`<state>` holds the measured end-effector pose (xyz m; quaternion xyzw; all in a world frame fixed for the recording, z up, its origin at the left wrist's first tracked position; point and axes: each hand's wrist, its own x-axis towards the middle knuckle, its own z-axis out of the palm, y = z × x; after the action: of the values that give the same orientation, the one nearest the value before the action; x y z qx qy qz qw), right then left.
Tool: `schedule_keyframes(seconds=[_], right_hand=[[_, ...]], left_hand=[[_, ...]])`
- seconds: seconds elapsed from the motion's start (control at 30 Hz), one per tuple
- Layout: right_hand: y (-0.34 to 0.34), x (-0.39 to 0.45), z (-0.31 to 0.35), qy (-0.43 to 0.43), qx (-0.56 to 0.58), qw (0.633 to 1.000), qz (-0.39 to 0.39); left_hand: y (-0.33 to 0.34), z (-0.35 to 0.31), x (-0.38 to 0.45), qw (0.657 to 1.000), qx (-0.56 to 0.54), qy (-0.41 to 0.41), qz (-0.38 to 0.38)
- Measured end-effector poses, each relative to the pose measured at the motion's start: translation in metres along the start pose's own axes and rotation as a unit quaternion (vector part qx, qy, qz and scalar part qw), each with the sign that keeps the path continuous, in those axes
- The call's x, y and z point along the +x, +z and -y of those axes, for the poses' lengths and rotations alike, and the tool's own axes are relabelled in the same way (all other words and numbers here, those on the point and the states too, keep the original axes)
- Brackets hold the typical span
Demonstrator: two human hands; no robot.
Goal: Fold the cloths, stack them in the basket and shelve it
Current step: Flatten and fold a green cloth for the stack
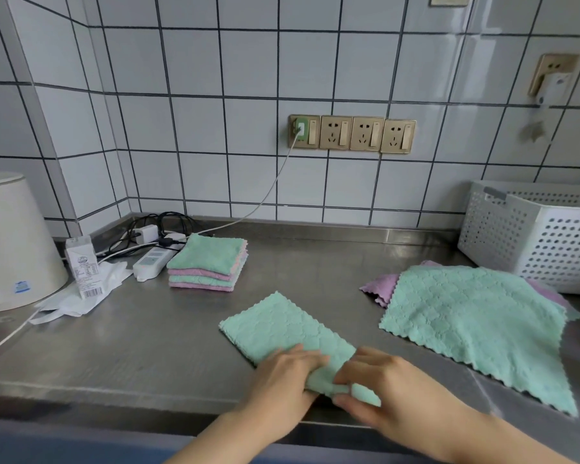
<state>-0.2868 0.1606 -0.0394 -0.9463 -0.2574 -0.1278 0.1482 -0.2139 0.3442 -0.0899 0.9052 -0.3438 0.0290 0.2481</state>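
Hands: left (283, 366), right (379, 380) grip one cloth (282, 326) | folded stack (208, 262) (four) | one basket (533, 232)

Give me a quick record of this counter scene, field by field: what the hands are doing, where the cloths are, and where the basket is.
surface: stainless steel counter
left hand: grips near end of the half-folded mint green cloth
right hand: pinches the same cloth's near end
folded stack: mint and pink cloths, back left, beside white power strip
unfolded pile: flat mint cloth on top, purple cloth under it, right side
white perforated plastic basket: back right on the counter, no cloth visible in it
other: white kettle, small carton
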Motion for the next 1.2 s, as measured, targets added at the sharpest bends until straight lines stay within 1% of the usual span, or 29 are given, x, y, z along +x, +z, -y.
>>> schedule_keyframes(seconds=[0.03,0.07,0.13,0.17,0.23,0.27,0.33,0.4,0.47,0.5,0.57,0.63,0.7,0.73,0.77,0.83,0.87,0.9,0.93,0.97,1.03,1.1,1.2], right_hand=[[-0.005,0.001,-0.001,0.028,0.052,0.998,0.015],[-0.008,0.002,-0.007,0.052,0.083,0.995,0.008],[-0.005,0.003,-0.029,0.095,0.082,0.991,-0.048],[-0.003,0.003,-0.039,0.122,0.073,0.988,-0.053],[0.007,0.003,-0.053,0.151,0.05,0.987,-0.017],[0.012,0.004,-0.054,0.146,0.046,0.988,0.013],[0.021,0.009,-0.045,0.12,0.086,0.988,0.043],[0.03,0.015,-0.035,0.076,0.135,0.987,0.042],[0.04,0.018,-0.027,0.019,0.153,0.988,0.007],[0.043,0.018,-0.025,0.005,0.167,0.986,-0.008],[0.043,0.017,-0.021,0.02,0.188,0.982,-0.012],[0.041,0.017,-0.017,0.056,0.21,0.976,0.005],[0.037,0.022,-0.017,0.098,0.253,0.962,0.02],[0.037,0.028,-0.018,0.131,0.283,0.95,0.014],[0.036,0.037,-0.017,0.179,0.309,0.934,-0.001],[0.039,0.058,-0.019,0.299,0.348,0.888,-0.022],[0.042,0.069,-0.021,0.35,0.352,0.868,-0.017],[0.046,0.078,-0.025,0.385,0.336,0.86,-0.007],[0.051,0.086,-0.029,0.403,0.303,0.863,0.001],[0.056,0.092,-0.033,0.409,0.258,0.875,0.006],[0.062,0.096,-0.036,0.395,0.182,0.901,0.01],[0.065,0.097,-0.036,0.368,0.147,0.918,-0.007],[0.061,0.1,-0.034,0.351,0.128,0.926,-0.04]], left_hand=[[-0.002,0.002,-0.003,0.999,-0.046,0.003,-0.001],[-0.007,0.004,-0.007,0.995,-0.095,-0.005,0.013],[-0.022,0.008,-0.014,0.976,-0.207,-0.012,0.06],[-0.029,0.009,-0.018,0.967,-0.244,-0.017,0.073],[-0.037,0.017,-0.024,0.958,-0.268,-0.083,0.066],[-0.04,0.022,-0.027,0.953,-0.272,-0.121,0.058],[-0.04,0.034,-0.031,0.952,-0.259,-0.15,0.064],[-0.044,0.035,-0.033,0.952,-0.263,-0.13,0.084],[-0.048,0.032,-0.033,0.948,-0.285,-0.119,0.078],[-0.05,0.033,-0.034,0.946,-0.296,-0.118,0.064],[-0.052,0.039,-0.038,0.946,-0.312,-0.089,0.028],[-0.051,0.049,-0.043,0.947,-0.311,-0.084,0.001],[-0.051,0.057,-0.043,0.94,-0.314,-0.127,-0.046],[-0.051,0.058,-0.04,0.931,-0.327,-0.149,-0.062],[-0.05,0.059,-0.035,0.917,-0.349,-0.177,-0.075],[-0.049,0.061,-0.022,0.892,-0.371,-0.248,-0.073],[-0.048,0.064,-0.015,0.879,-0.375,-0.286,-0.073],[-0.046,0.066,-0.011,0.868,-0.379,-0.314,-0.072],[-0.046,0.066,-0.007,0.86,-0.381,-0.332,-0.072],[-0.046,0.064,-0.004,0.859,-0.376,-0.34,-0.074],[-0.044,0.063,0.001,0.863,-0.355,-0.35,-0.083],[-0.041,0.062,0.005,0.882,-0.315,-0.34,-0.088],[-0.042,0.065,0.01,0.907,-0.263,-0.314,-0.103]])
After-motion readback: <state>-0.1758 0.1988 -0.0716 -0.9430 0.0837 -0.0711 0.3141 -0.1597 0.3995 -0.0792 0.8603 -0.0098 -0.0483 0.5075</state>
